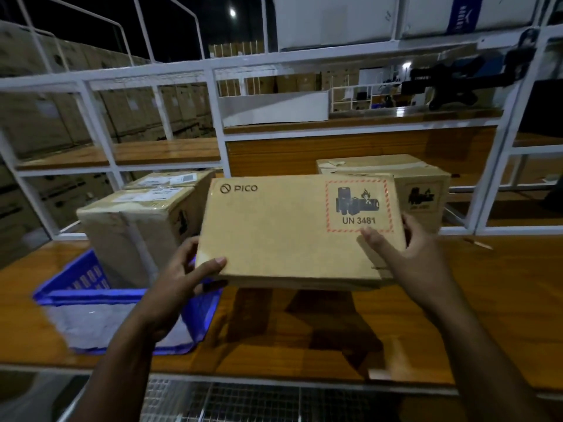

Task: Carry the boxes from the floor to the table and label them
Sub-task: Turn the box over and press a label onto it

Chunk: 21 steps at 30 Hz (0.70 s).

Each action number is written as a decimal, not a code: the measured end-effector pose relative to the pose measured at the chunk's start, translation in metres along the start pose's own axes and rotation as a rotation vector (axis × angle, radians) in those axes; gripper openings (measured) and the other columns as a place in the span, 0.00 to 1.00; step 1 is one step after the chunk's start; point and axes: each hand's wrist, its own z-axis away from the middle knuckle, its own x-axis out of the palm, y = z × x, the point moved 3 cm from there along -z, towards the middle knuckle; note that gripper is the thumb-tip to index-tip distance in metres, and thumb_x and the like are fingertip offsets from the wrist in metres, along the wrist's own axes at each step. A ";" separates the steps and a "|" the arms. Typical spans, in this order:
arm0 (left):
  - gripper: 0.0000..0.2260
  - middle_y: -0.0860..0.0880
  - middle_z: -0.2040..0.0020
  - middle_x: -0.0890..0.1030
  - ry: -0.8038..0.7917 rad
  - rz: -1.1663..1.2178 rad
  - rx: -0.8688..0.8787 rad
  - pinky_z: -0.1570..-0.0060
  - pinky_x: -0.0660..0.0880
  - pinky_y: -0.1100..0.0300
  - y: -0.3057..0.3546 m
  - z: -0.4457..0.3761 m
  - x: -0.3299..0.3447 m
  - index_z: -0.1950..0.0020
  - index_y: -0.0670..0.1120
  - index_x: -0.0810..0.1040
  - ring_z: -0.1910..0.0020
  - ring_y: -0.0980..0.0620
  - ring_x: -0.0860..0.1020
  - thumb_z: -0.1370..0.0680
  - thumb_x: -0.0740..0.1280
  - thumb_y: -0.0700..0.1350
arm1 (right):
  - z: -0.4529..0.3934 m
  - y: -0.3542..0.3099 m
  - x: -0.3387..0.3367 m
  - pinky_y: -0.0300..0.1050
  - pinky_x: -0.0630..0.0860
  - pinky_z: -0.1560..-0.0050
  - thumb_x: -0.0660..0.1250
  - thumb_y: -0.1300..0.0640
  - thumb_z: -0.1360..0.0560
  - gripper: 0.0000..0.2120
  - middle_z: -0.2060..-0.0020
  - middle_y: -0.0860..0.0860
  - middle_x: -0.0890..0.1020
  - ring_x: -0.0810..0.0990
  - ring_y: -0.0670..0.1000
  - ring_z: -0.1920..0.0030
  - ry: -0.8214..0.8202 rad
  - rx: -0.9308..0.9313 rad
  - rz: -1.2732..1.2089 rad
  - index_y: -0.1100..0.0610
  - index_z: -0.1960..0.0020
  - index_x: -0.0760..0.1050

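A flat brown PICO box with a red-bordered UN 3481 battery mark hangs just above the wooden table, tilted toward me. My left hand grips its near left corner, thumb on top and fingers under. My right hand grips the right edge, thumb on the battery mark. Two taped brown boxes stand on the table: one at the left with white labels on top, one behind at the right.
A blue plastic crate with clear plastic wrap inside sits on the table's left, against the left box. A white metal shelf frame with wooden boards rises behind the table. A metal grid floor lies below the table's front edge.
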 end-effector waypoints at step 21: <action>0.37 0.60 0.36 0.76 0.148 -0.407 0.217 0.45 0.80 0.50 0.040 -0.008 -0.099 0.32 0.66 0.69 0.39 0.59 0.78 0.37 0.80 0.53 | 0.003 -0.009 0.106 0.37 0.80 0.60 0.70 0.33 0.37 0.42 0.49 0.29 0.74 0.77 0.34 0.51 0.030 -0.135 0.009 0.35 0.27 0.58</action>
